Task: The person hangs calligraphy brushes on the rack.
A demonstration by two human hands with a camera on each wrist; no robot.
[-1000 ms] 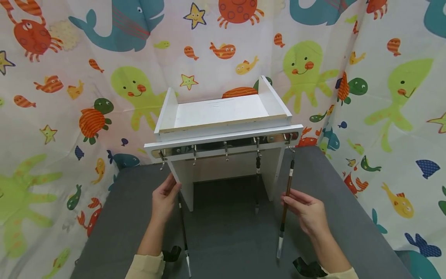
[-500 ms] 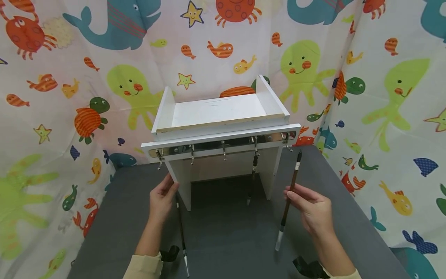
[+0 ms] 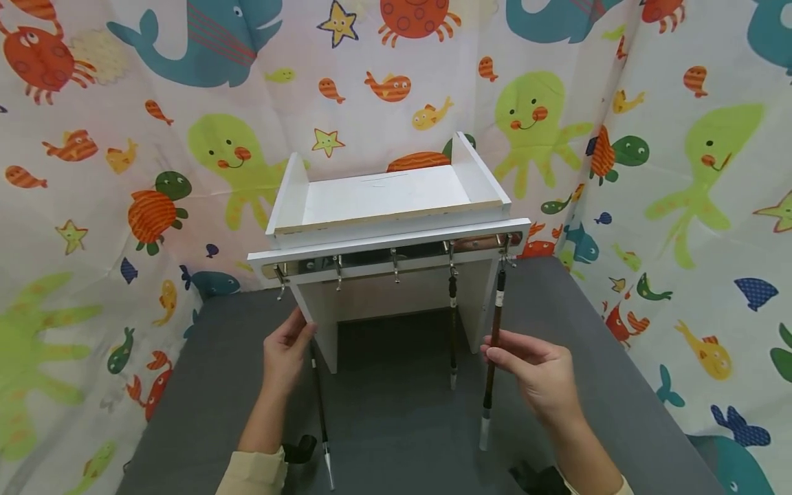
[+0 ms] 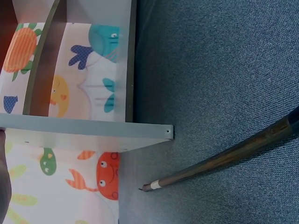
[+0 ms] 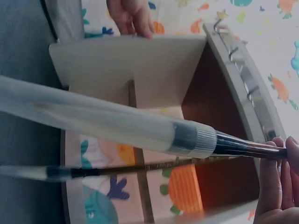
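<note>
White rack [image 3: 390, 225] on grey table [image 3: 396, 440], L hand [image 3: 286, 350] gripping L side panel by its edge, thumb in front. Its top tray [image 3: 383, 196] has low walls; white floor shows w/ a few thin dark marks. Below: hook rail [image 3: 371, 258], 5 metal hooks. R hand [image 3: 538, 375] pinches brown brush [image 3: 497, 320] mid-handle, thumb vs fingers, brush near vertical, top end right at the R-end hook [image 3: 505, 249]. Its bristles sit inside a translucent cap [image 5: 117, 123], ribbed collar at mouth. Second brush [image 3: 454, 323] hangs from next hook in [image 3: 451, 254], also capped. Third brush [image 3: 321, 405] lies on table outside L panel, clear cap at its near end. Hard to read: top of brown brush vs hook too small, can't tell if loop's actually over it. L fingertips hidden behind panel in head cam; L wrist cam gets only a sliver of that hand at frame edge, and third brush runs off the right side there. R wrist cam: both caps cut off at left, brown brush's upper handle hidden by fingers.
</note>
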